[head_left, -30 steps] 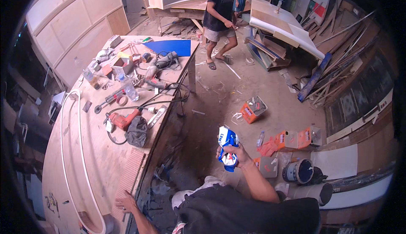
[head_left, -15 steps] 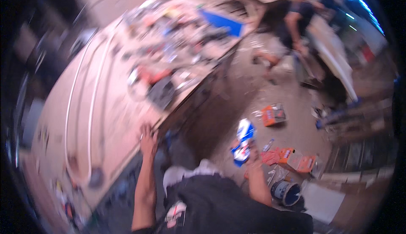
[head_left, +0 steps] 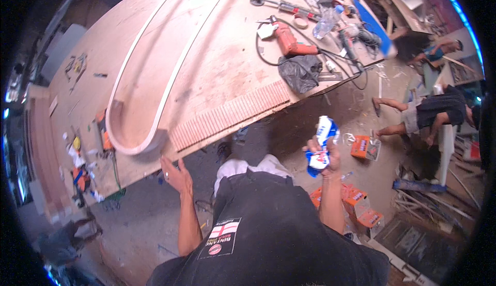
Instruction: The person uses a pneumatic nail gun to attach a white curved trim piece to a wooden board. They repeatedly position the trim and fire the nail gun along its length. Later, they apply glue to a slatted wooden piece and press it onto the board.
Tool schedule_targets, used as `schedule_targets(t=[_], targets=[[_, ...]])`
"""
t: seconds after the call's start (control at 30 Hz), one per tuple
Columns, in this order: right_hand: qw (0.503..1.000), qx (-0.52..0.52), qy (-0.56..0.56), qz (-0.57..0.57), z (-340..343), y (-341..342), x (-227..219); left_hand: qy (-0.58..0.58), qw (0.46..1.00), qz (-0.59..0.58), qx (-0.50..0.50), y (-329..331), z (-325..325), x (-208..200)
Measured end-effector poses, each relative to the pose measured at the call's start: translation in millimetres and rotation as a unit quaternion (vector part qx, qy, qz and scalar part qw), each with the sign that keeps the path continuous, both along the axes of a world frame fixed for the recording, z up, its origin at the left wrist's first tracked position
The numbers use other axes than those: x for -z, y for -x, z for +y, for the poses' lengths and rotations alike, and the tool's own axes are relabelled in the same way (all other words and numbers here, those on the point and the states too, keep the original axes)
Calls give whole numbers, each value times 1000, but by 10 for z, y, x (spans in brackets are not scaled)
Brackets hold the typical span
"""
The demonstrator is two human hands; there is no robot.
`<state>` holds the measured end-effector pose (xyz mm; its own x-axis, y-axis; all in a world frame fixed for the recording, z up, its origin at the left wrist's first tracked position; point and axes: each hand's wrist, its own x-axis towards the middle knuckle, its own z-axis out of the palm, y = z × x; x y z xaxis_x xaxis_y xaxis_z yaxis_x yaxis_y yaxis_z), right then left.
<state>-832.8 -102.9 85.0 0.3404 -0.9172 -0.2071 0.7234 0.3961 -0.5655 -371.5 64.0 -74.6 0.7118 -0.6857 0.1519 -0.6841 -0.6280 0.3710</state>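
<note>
The right hand is held out, fingers wrapped around a crumpled, glossy blue-and-white packet jutting past them. The left hand is empty, fingers spread beside the wooden table's edge; contact is unclear. Beyond those fingers lie a ribbed wooden strip and a U-shaped curved band; beneath them, dusty floor.

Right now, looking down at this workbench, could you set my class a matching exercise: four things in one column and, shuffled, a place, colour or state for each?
Column one
1. Blue-and-white packet
2. Ribbed strip
3. Power tool beside the black bag
4. Left hand

Column two
A. Mostly red
B. Along the near edge of the table
C. Open, holding nothing
D. Gripped in the right hand

Pairs: 1-D, 2-B, 3-A, 4-C
</note>
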Motion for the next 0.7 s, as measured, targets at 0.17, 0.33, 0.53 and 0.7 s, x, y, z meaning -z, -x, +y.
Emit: schedule_targets(t=[0.17, 0.33, 0.53, 0.7], targets=[[999, -18, -39, 15, 19, -674, -97, 86, 977, 192, 22, -89, -348, -280], [999, -32, -34, -17, -30, -1157, -434, 78, 935, 340, 61, -353, -566, -269], [1000, -5, 12, -13, 30, -1168, -429, 29, 917, 390, 78, -659, -738, 84], [999, 5, 51, -17, -4, -1198, -359, 32, 839, 541, 54, -850, -836, 84]])
